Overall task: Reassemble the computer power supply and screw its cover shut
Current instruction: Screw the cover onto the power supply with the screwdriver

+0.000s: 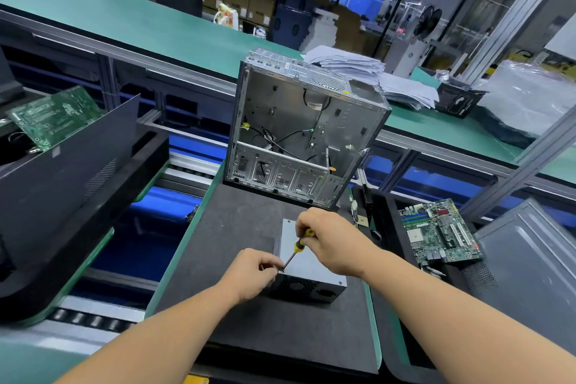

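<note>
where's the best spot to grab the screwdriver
By the yellow-and-black handle of the screwdriver, coming from above right, as the right hand does. The shaft slopes down-left to its tip at the power supply's near-left corner, where the left hand pinches.

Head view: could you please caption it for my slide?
Right hand drives a yellow-handled screwdriver into the power supply cover; left hand steadies its tip.

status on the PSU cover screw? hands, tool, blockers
Right hand grips screwdriver, tip at PSU top-left corner. Left hand pinches at the tip, steadying. Screw itself too small to see. Nothing in the way.
</note>
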